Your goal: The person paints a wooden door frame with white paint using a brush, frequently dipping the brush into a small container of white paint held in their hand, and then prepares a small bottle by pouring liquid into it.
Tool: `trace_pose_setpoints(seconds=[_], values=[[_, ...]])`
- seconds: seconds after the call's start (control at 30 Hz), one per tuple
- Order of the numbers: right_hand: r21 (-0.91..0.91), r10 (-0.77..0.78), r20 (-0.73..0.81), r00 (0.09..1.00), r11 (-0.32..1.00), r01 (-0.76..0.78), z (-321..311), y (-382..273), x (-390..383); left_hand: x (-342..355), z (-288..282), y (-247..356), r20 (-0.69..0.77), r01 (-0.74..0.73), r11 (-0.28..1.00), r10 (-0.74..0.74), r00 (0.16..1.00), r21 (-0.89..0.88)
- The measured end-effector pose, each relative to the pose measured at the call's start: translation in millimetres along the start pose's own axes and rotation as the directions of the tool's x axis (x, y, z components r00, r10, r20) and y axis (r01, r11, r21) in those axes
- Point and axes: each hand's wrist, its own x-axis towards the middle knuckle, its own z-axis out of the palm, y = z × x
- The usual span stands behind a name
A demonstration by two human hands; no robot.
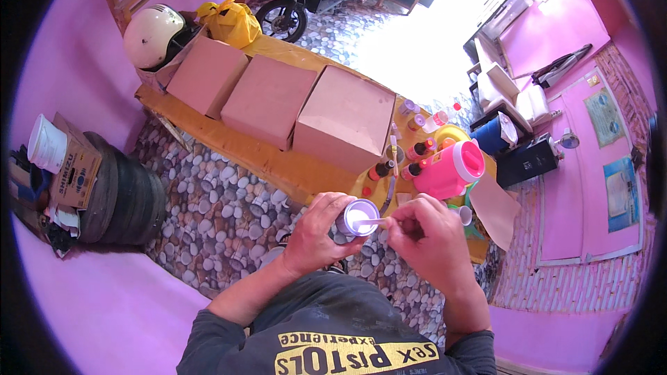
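Meanwhile, the left hand (316, 235) clasped a round lilac-rimmed tub (360, 202); the right hand (432, 232) pinched a slim pale stick (372, 222) leftward across its mouth.

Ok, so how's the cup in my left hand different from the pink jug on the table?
The cup looks much smaller than the jug. The cup has a pale purple rim, while the jug is bright pink. The cup is held up in your left hand, while the jug sits on the table. Both are containers with round tops.
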Motion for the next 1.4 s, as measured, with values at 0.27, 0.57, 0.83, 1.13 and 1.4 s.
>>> trace_pose_setpoints(seconds=[0.27,0.57,0.83,1.13,1.4], values=[[-0.063,0.035,-0.173,0.984,0.997,-0.047,-23.8,-32.7,13.9,12.4,-14.7,-13.1,0.061,0.001,1.0,0.0,0.998,-0.02],[-0.048,0.109,-0.188,0.976,0.992,-0.119,-14.8,-37.9,22.6,20.9,-32.2,-25.0,0.096,-0.025,0.997,0.032,0.995,-0.073],[0.07,0.212,-0.085,0.974,0.976,-0.207,37.5,-3.7,30.8,24.0,-41.4,-28.4,0.083,-0.073,0.993,0.08,0.993,-0.087],[0.015,0.239,-0.113,0.964,0.971,-0.239,23.2,-17.9,35.9,19.3,-46.6,-34.7,0.112,-0.04,0.994,0.051,0.992,-0.102],[-0.002,0.177,-0.079,0.981,0.984,-0.178,27.0,-25.4,33.7,22.0,-46.2,-37.0,0.099,-0.063,0.994,0.071,0.993,-0.084]])
